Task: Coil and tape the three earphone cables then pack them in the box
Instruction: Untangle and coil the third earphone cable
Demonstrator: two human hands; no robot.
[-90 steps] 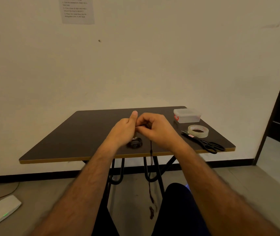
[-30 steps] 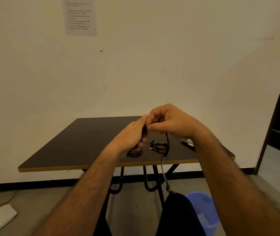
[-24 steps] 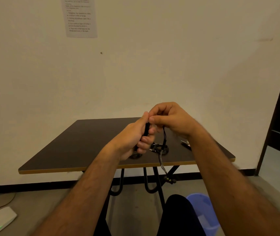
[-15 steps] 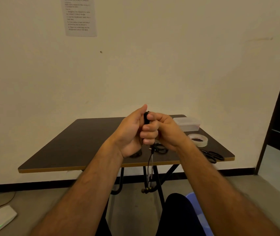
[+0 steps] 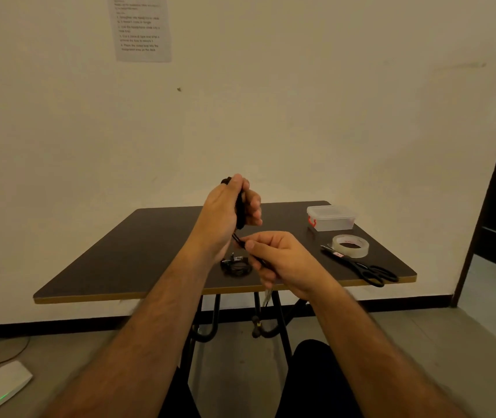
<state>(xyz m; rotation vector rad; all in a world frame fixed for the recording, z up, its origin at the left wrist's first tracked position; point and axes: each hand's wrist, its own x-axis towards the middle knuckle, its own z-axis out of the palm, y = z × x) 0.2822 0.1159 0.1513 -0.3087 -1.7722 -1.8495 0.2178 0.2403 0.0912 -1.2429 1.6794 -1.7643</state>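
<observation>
right hand [image 5: 283, 260] lower, pinching earphone cable [image 5: 240, 212]

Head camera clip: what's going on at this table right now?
A person is winding a black earphone cable around the fingers of the left hand, while the right hand feeds the loose strand, whose end hangs below the table edge. One coiled cable already lies on the table. The tape roll, scissors and closed plastic box sit untouched to the right.
</observation>
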